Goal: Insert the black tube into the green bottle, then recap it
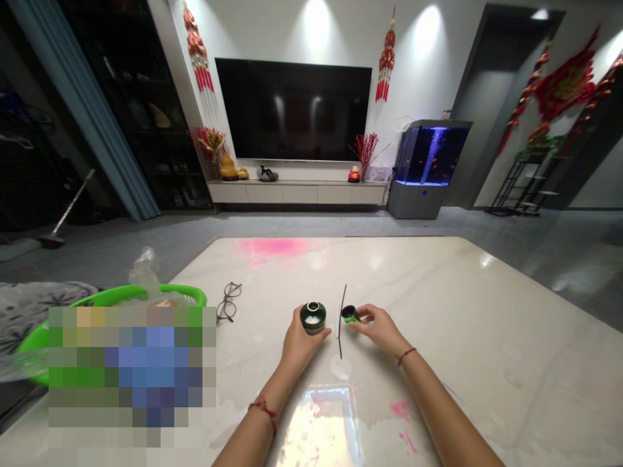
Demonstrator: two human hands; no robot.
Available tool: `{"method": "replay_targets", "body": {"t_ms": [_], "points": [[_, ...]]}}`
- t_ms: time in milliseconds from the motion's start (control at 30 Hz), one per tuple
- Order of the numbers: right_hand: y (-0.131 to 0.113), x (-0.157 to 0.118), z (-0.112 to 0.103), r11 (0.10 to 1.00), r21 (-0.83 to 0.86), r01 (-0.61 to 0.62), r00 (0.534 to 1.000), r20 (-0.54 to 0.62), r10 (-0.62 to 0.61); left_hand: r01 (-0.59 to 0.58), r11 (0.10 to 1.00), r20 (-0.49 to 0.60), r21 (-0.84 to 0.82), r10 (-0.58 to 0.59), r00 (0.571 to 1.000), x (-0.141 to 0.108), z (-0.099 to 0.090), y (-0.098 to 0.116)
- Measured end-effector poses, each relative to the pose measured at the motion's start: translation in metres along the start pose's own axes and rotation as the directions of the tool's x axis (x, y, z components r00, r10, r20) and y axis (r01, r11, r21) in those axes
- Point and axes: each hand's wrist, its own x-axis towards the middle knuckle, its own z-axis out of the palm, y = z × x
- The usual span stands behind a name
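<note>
My left hand is wrapped around a dark green round jar, whose narrow mouth is uncovered and faces up. In my right hand, between thumb and fingers, is a small green cap with a black inside, its hollow side turned up toward the left. A gap separates the cap from the jar. Between the two lies a thin black stick, bent near its lower part. Just below it, a clear round disc rests flat on the pale table.
Eyeglasses lie left of the jar. A green basket with plastic bags stands at the left edge, partly covered by a blurred patch. Pink stains mark the tabletop. Beyond are a television and a fish tank.
</note>
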Motion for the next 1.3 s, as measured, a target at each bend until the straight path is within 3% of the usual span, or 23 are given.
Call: {"method": "replay_targets", "body": {"t_ms": [133,267,333,400,500,633,900,1100,1200,1300], "points": [[-0.002,-0.001,0.001,1.000,0.018,0.008,1.000,0.002,-0.008,-0.017,0.999,-0.011,0.048,0.017,1.000,-0.004,-0.003,0.002],[-0.008,-0.006,0.000,0.996,0.085,0.002,0.999,0.039,-0.006,-0.117,0.952,-0.098,0.283,0.150,0.984,-0.013,-0.008,0.015],[-0.014,-0.010,-0.002,0.988,0.157,0.009,0.997,0.075,-0.021,-0.259,0.874,-0.101,0.412,0.327,0.940,-0.019,-0.010,0.025],[-0.020,-0.015,-0.006,0.971,0.238,0.009,0.993,0.112,-0.037,-0.417,0.765,-0.054,0.491,0.504,0.862,-0.026,-0.010,0.036],[-0.028,-0.023,-0.014,0.937,0.348,0.000,0.987,0.152,-0.056,-0.579,0.634,0.077,0.513,0.637,0.767,-0.035,-0.004,0.047],[-0.035,-0.031,-0.024,0.890,0.455,-0.018,0.976,0.199,-0.082,-0.658,0.588,0.202,0.471,0.654,0.729,-0.039,0.008,0.053],[-0.035,-0.040,-0.036,0.876,0.477,-0.074,0.945,0.314,-0.091,-0.692,0.593,0.264,0.411,0.649,0.713,-0.038,0.017,0.046],[-0.031,-0.038,-0.038,0.884,0.468,-0.007,0.970,0.218,-0.108,-0.729,0.560,0.299,0.393,0.672,0.677,-0.036,0.016,0.045],[-0.029,-0.035,-0.036,0.915,0.403,0.030,0.962,0.238,-0.136,-0.728,0.574,0.323,0.374,0.655,0.683,-0.036,0.017,0.043],[-0.027,-0.034,-0.033,0.936,0.347,0.059,0.962,0.230,-0.147,-0.694,0.636,0.338,0.337,0.606,0.720,-0.038,0.019,0.039]]}}
